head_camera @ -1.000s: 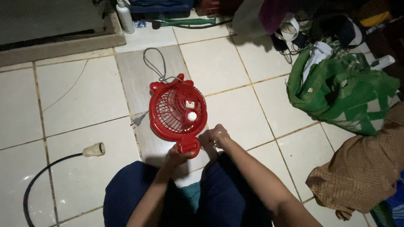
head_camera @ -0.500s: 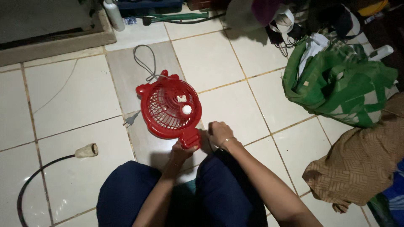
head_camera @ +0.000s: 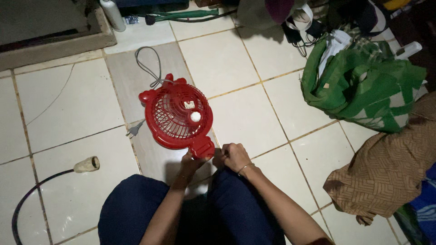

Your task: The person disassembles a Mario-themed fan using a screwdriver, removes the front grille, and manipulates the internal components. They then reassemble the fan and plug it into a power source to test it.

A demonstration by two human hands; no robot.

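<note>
Head view: a person sits on a tiled floor point(head_camera: 245, 113), knees in dark blue trousers point(head_camera: 136, 208) at the bottom edge.
Fan: a small red fan point(head_camera: 178, 117) lies flat on a grey tile, grille up, with a white hub and a small pale label near its middle; its red base point(head_camera: 202, 148) points toward the person.
Left hand: the left hand point(head_camera: 190, 162) has its fingers curled around the near edge of the base, holding it.
Right hand: the right hand point(head_camera: 235, 157) is just beside the base, fingers folded into a loose fist with a bracelet at the wrist; whether it grips anything cannot be told.
Cord: a grey cord point(head_camera: 147, 68) loops away from the fan's far side, and a plug point(head_camera: 134, 130) lies at the fan's left.
Floor: pale cream square tiles with dark grout lines, dimly lit.
Left side: a black hose with a pale end point(head_camera: 86, 164) lies well apart from the fan.
Right side: a green patterned cloth point(head_camera: 363, 90) and a brown patterned cloth point(head_camera: 386, 172) are heaped near each other.
Far edge: a white bottle point(head_camera: 112, 14) stands beside a raised concrete ledge point(head_camera: 50, 45).
</note>
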